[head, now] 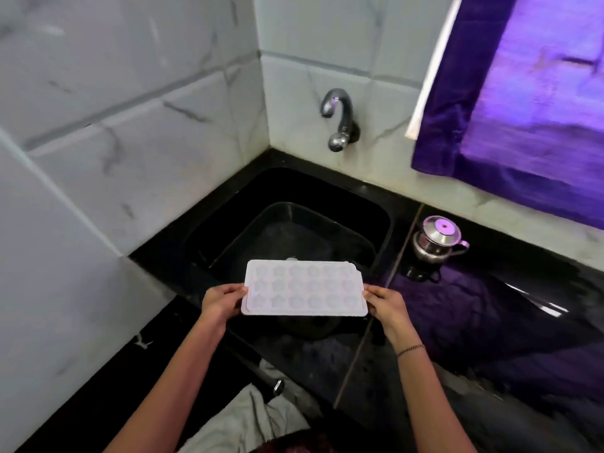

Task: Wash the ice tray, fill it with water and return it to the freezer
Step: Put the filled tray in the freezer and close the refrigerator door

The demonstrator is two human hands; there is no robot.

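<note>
A white ice tray (304, 288) with several shaped cells is held level over the near edge of the black sink (382, 220). My left hand (219, 300) grips its left end, thumb on top. My right hand (385, 304) grips its right end the same way. A black tub (268, 220) sits inside the sink under the tray. The chrome tap (338, 120) juts from the tiled wall above the sink's far side; no water is seen running from it.
A small steel pot with a lid (436, 240) stands on the black counter (490, 322) right of the sink. A purple curtain (523, 93) hangs at the upper right. Marble-look tiled walls (130, 109) close in the corner at the left and back.
</note>
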